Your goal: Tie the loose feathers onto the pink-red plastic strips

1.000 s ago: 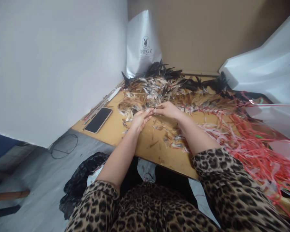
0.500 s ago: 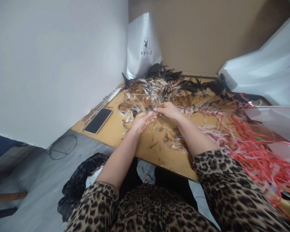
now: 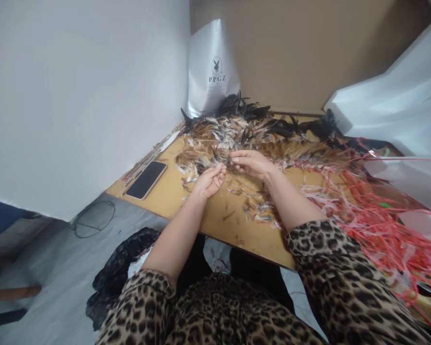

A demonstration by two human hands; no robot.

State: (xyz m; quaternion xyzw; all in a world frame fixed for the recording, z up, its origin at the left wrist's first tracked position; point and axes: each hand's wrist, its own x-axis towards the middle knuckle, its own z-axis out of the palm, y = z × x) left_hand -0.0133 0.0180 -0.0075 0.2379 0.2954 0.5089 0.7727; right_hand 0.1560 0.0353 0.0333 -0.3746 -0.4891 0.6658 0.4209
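Note:
Over the near edge of a pile of brown, white and black feathers (image 3: 233,129), my two hands work close together. My left hand (image 3: 211,181) is closed in a pinch, with dark feather tips showing just beyond its fingertips. To its right and slightly higher, my right hand (image 3: 252,164) has its thumb and fingers drawn together at the feathers' edge. Whatever lies between those right fingertips is too small to make out. Loose feather scraps (image 3: 262,211) lie on the wooden table (image 3: 233,235) nearer to me.
A phone (image 3: 146,179) lies at the table's left. Behind the feathers stands a white printed bag (image 3: 213,72). Red and pink strings (image 3: 388,235) heap up on the right, beneath white plastic sheeting (image 3: 391,105). A black plastic bag (image 3: 122,268) rests on the floor.
My hands, which met at the fingertips, have drawn slightly apart. The left has come a little back toward me, and the right hand's fingers have lifted a little.

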